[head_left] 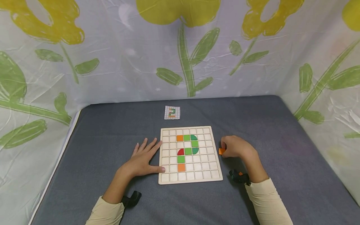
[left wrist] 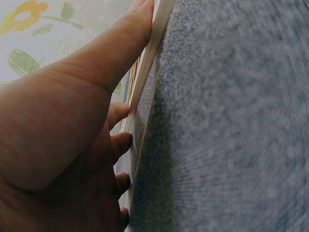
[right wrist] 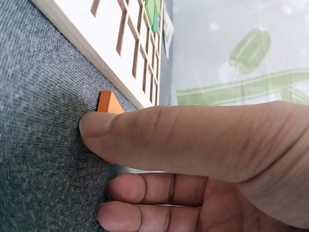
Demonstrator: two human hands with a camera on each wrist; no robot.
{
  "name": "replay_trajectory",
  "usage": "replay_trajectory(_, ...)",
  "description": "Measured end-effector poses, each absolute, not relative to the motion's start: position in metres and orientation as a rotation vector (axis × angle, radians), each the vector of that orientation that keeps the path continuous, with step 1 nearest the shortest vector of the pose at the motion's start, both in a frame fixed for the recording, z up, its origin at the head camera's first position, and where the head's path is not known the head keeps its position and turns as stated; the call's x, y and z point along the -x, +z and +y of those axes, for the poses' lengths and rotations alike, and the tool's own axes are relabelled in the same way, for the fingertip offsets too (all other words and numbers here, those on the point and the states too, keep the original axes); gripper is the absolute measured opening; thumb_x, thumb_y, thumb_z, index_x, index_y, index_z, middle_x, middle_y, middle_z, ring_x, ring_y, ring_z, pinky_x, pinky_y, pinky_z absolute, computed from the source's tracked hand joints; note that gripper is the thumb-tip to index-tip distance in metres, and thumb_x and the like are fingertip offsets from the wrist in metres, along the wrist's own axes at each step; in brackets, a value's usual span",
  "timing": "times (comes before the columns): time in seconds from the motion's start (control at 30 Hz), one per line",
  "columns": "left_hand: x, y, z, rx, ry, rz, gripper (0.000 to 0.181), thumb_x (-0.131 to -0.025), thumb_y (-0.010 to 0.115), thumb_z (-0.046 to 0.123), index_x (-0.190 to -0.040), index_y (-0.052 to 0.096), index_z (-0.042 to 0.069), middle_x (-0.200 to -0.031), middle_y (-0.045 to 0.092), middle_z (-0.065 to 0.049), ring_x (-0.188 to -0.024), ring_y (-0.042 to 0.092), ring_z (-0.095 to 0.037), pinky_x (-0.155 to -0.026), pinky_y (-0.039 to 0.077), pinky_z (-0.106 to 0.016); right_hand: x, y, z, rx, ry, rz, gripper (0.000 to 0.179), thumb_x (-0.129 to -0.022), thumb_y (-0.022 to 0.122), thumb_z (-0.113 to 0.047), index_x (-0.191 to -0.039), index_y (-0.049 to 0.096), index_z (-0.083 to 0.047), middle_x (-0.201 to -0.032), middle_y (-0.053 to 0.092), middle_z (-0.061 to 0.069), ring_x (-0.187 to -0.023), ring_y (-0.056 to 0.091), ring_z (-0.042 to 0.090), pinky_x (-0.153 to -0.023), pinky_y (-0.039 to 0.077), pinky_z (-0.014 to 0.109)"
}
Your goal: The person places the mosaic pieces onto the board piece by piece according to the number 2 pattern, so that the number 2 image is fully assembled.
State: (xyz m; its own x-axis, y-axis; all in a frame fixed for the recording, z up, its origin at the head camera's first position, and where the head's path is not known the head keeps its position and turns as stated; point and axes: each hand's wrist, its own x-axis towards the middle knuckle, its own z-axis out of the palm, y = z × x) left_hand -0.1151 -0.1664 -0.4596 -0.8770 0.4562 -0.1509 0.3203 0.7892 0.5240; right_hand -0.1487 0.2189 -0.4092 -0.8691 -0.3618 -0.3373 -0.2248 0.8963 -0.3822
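Observation:
A pale wooden grid board [head_left: 206,176] lies flat on the grey cloth. My left hand [head_left: 142,161] is spread at its left side, thumb and forefinger touching the edge. To the right of the board, my right hand [head_left: 237,147] pinches an orange square tile [head_left: 221,151]; in the right wrist view the thumb covers part of this tile [right wrist: 109,102] close over the cloth. Set in the grid are orange [head_left: 181,167] and green [head_left: 181,159] squares, a red rounded piece [head_left: 181,152] and dark green rounded pieces [head_left: 195,151], forming a curved line.
Behind the board lies a small printed card [head_left: 172,112] with a coloured grid pattern. Another orange piece [head_left: 240,173] peeks out by the black right wrist strap [head_left: 239,178]. A white curtain [head_left: 126,62] with painted flowers surrounds the grey table [head_left: 112,122].

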Motion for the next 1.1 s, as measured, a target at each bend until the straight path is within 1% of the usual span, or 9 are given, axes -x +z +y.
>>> replay_trajectory(0.2, 0.116, -0.460, -0.166, -0.599, 0.707, 2.717, 0.108, -0.078, 0.075, 0.065, -0.160, 0.028, 0.014, -0.164, 0.022, -0.018, -0.149, 0.004, -0.047, -0.114, 0.000, -0.067, 0.149, -0.408, 0.219, 0.441, -0.455, 2.660, 0.019, -0.075, 0.077, -0.001, -0.082, 0.061, -0.008, -0.075, 0.056, 0.001, -0.064, 0.049, 0.018, -0.057, 0.041, 0.031)
replay_trajectory(0.4, 0.116, -0.461, -0.166, -0.595, 0.707, 2.715, 0.108, -0.078, 0.076, 0.064, -0.160, 0.028, 0.013, -0.164, 0.022, -0.018, -0.150, 0.003, -0.046, -0.114, -0.001, -0.066, 0.146, -0.404, 0.215, 0.489, -0.503, 2.651, 0.018, -0.076, 0.076, -0.001, -0.081, 0.059, -0.008, -0.073, 0.054, 0.000, -0.063, 0.047, 0.016, -0.056, 0.038, 0.030)
replay_trajectory(0.53, 0.116, -0.460, -0.166, -0.590, 0.707, 2.712, 0.107, -0.078, 0.076, 0.064, -0.160, 0.028, 0.014, -0.164, 0.021, -0.017, -0.150, 0.003, -0.046, -0.114, -0.001, -0.066, 0.143, -0.401, 0.208, 0.534, -0.525, 2.638, 0.020, -0.077, 0.079, -0.004, -0.079, 0.059, -0.009, -0.072, 0.054, -0.001, -0.063, 0.046, 0.015, -0.056, 0.038, 0.030)
replay_trajectory(0.67, 0.116, -0.460, -0.166, -0.590, 0.709, 2.712, 0.108, -0.078, 0.076, 0.064, -0.160, 0.028, 0.013, -0.164, 0.022, -0.018, -0.150, 0.003, -0.046, -0.114, -0.001, -0.066, 0.139, -0.399, 0.198, 0.577, -0.527, 2.626, 0.022, -0.077, 0.082, -0.007, -0.081, 0.060, -0.010, -0.074, 0.055, -0.002, -0.065, 0.048, 0.015, -0.059, 0.041, 0.030)
replay_trajectory(0.73, 0.116, -0.460, -0.166, -0.590, 0.706, 2.712, 0.108, -0.078, 0.076, 0.064, -0.160, 0.028, 0.014, -0.164, 0.021, -0.017, -0.150, 0.003, -0.046, -0.114, -0.001, -0.066, 0.137, -0.399, 0.193, 0.586, -0.522, 2.617, 0.021, -0.077, 0.081, -0.006, -0.082, 0.061, -0.010, -0.075, 0.055, -0.003, -0.066, 0.048, 0.015, -0.059, 0.041, 0.031)
replay_trajectory(0.8, 0.116, -0.461, -0.166, -0.590, 0.700, 2.712, 0.108, -0.078, 0.076, 0.065, -0.160, 0.027, 0.014, -0.164, 0.021, -0.017, -0.150, 0.003, -0.046, -0.114, -0.001, -0.066, 0.134, -0.400, 0.186, 0.592, -0.508, 2.611, 0.021, -0.076, 0.080, -0.005, -0.084, 0.061, -0.011, -0.075, 0.054, -0.002, -0.066, 0.048, 0.015, -0.058, 0.040, 0.030)
replay_trajectory(0.97, 0.115, -0.459, -0.166, -0.594, 0.701, 2.708, 0.108, -0.079, 0.076, 0.064, -0.161, 0.027, 0.014, -0.164, 0.021, -0.017, -0.150, 0.003, -0.046, -0.114, -0.001, -0.066, 0.128, -0.403, 0.168, 0.661, -0.462, 2.619, 0.024, -0.075, 0.080, -0.006, -0.080, 0.057, -0.012, -0.070, 0.050, -0.002, -0.063, 0.043, 0.014, -0.056, 0.033, 0.029)
replay_trajectory(1.1, 0.115, -0.458, -0.166, -0.599, 0.713, 2.705, 0.108, -0.079, 0.076, 0.064, -0.161, 0.027, 0.014, -0.164, 0.021, -0.017, -0.149, 0.003, -0.046, -0.114, -0.001, -0.066, 0.121, -0.406, 0.151, 0.755, -0.482, 2.618, 0.026, -0.076, 0.084, -0.010, -0.079, 0.058, -0.012, -0.068, 0.049, -0.004, -0.062, 0.043, 0.013, -0.055, 0.034, 0.029)
